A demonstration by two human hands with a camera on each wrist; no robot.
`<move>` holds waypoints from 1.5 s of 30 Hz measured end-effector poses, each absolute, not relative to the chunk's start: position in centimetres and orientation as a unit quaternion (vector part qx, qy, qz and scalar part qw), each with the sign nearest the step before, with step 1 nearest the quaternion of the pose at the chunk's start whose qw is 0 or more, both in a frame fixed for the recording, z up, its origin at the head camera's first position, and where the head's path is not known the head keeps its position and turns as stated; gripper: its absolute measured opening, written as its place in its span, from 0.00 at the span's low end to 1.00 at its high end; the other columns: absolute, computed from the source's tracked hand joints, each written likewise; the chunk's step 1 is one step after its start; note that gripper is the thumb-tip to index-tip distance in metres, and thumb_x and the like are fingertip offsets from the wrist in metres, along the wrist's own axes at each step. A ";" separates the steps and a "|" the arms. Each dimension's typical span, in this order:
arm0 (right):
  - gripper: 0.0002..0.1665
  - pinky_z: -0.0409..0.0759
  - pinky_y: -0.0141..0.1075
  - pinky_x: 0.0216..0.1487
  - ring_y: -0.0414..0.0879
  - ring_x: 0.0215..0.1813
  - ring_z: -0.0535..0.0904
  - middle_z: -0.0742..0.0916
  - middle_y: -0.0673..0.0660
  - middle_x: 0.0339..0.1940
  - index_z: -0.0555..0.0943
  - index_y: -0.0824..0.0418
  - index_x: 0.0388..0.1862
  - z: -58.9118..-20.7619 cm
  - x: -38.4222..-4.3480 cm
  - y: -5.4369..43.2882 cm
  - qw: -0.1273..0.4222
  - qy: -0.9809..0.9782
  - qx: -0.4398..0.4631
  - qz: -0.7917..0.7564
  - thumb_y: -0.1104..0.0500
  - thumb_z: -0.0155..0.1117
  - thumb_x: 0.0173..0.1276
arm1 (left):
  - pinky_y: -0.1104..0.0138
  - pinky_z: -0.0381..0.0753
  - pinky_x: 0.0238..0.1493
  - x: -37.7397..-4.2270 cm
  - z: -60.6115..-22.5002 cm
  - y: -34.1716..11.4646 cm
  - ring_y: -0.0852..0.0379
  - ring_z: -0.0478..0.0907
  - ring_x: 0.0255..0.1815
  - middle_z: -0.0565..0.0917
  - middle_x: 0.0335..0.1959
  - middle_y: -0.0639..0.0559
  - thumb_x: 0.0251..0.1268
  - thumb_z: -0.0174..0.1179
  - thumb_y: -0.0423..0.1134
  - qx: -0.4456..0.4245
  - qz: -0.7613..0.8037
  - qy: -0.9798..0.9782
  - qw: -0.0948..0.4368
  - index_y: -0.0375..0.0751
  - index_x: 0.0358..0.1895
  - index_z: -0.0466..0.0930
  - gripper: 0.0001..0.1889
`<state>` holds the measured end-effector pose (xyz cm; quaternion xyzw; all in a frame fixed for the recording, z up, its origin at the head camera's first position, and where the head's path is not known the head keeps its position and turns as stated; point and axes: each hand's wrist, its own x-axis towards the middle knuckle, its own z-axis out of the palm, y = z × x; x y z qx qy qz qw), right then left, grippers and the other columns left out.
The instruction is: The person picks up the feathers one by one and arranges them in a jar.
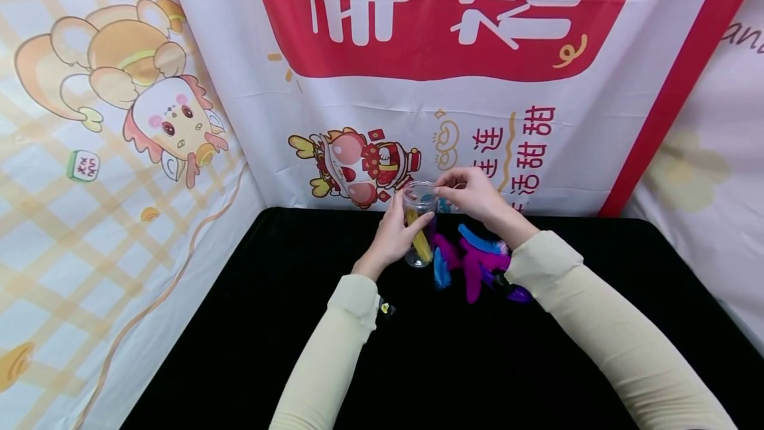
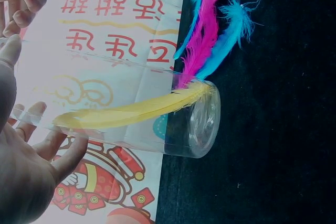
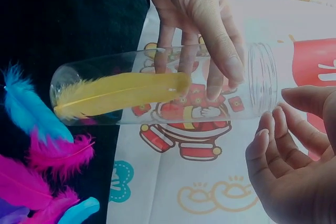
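Observation:
A clear plastic jar (image 1: 420,254) stands at the back of the table, its threaded mouth (image 3: 262,82) uncovered. My left hand (image 1: 394,231) grips the jar's upper side, thumb on one side and fingers on the other. Inside, a yellow feather (image 3: 123,94) leans lengthwise, its frayed end near the base. At the mouth is my right hand (image 3: 294,153), with thumb and fingertips close to the rim and bent. A small gap shows between thumb and forefinger, and nothing is visible in it.
To the jar's right lies a loose heap of feathers: magenta ones (image 1: 473,277), a blue one (image 1: 442,269), another blue one (image 1: 479,239) and purple ones (image 1: 519,294). The black-covered table (image 1: 465,363) meets a printed cloth backdrop (image 1: 370,105) just behind the jar.

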<state>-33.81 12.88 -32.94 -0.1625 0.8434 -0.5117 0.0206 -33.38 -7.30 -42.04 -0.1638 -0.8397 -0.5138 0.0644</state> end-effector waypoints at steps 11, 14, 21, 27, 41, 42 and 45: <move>0.14 0.84 0.47 0.43 0.48 0.37 0.81 0.87 0.62 0.46 0.85 0.67 0.50 -32.5 -33.4 13.3 0.031 0.848 -0.172 -0.500 0.58 0.67 0.74 | 0.54 0.68 0.72 -33.3 -42.1 -7.4 0.52 0.68 0.72 0.66 0.71 0.50 0.73 0.60 0.58 -0.164 -0.517 -0.838 0.062 0.54 0.79 0.52 0.39; 0.14 0.84 0.45 0.42 0.47 0.37 0.81 0.87 0.62 0.46 0.85 0.68 0.50 -32.4 -33.4 13.4 0.032 0.849 -0.179 -0.497 0.58 0.66 0.74 | 0.54 0.69 0.72 -33.3 -42.0 -7.5 0.52 0.68 0.72 0.65 0.71 0.49 0.73 0.60 0.59 -0.163 -0.516 -0.838 0.061 0.54 0.80 0.51 0.40; 0.11 0.83 0.36 0.35 0.47 0.37 0.82 0.86 0.63 0.43 0.86 0.67 0.47 -32.3 -33.4 14.0 0.025 0.849 -0.192 -0.492 0.60 0.68 0.72 | 0.55 0.69 0.72 -33.2 -41.7 -7.5 0.51 0.66 0.74 0.64 0.74 0.47 0.72 0.60 0.62 -0.159 -0.517 -0.839 0.059 0.53 0.81 0.50 0.43; 0.12 0.83 0.35 0.34 0.45 0.37 0.82 0.86 0.63 0.43 0.84 0.69 0.49 -32.3 -33.3 14.4 0.028 0.849 -0.196 -0.490 0.61 0.67 0.73 | 0.53 0.67 0.73 -33.3 -41.7 -7.5 0.50 0.65 0.75 0.63 0.75 0.47 0.71 0.59 0.63 -0.156 -0.505 -0.846 0.064 0.53 0.81 0.50 0.43; 0.14 0.83 0.36 0.35 0.50 0.40 0.82 0.85 0.63 0.46 0.84 0.68 0.51 -32.6 -32.9 15.4 0.047 0.858 -0.189 -0.476 0.59 0.67 0.73 | 0.53 0.68 0.73 -33.4 -42.0 -7.4 0.50 0.65 0.75 0.64 0.74 0.47 0.71 0.59 0.64 -0.158 -0.509 -0.844 0.062 0.53 0.81 0.50 0.43; 0.15 0.84 0.36 0.35 0.49 0.40 0.82 0.84 0.63 0.46 0.84 0.68 0.51 -32.7 -32.9 15.5 0.048 0.858 -0.187 -0.475 0.59 0.67 0.74 | 0.53 0.68 0.73 -33.4 -42.1 -7.4 0.50 0.65 0.75 0.64 0.73 0.47 0.71 0.59 0.64 -0.159 -0.509 -0.844 0.062 0.53 0.81 0.50 0.43; 0.15 0.84 0.36 0.36 0.48 0.40 0.82 0.85 0.63 0.46 0.83 0.69 0.52 -33.1 -33.0 15.6 0.051 0.860 -0.186 -0.472 0.59 0.67 0.74 | 0.53 0.68 0.73 -33.4 -42.1 -7.4 0.50 0.65 0.75 0.64 0.73 0.48 0.71 0.59 0.64 -0.161 -0.511 -0.842 0.061 0.53 0.81 0.51 0.43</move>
